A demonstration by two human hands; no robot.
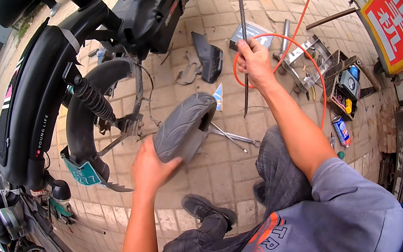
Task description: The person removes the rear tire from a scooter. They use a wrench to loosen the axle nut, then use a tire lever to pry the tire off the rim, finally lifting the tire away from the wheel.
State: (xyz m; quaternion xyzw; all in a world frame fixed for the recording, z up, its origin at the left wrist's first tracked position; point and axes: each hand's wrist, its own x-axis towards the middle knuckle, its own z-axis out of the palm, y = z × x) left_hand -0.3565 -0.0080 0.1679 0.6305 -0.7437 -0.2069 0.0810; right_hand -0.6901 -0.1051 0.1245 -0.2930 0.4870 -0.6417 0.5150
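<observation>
A grey-black scooter tire (184, 123) with a grooved tread stands tilted on the paving in front of me. My left hand (149, 165) grips its near left side, thumb along the lower edge and the other fingers partly hidden. A dark opening shows on the tire's right side; I cannot tell what is inside. To the right, my right hand (253, 61) is closed around a long dark metal pry bar (242, 15), held nearly upright and apart from the tire. An orange hose (304, 48) loops beside that hand. Wrenches (232, 138) lie on the ground just right of the tire.
At the left stands a black electric scooter (46, 97) with a green plate (83, 174). A black plastic part (208, 56) lies beyond the tire. A metal frame (309, 63), a toolbox (349, 88) and a blue can (341, 131) are at the right, near a red sign (394, 19).
</observation>
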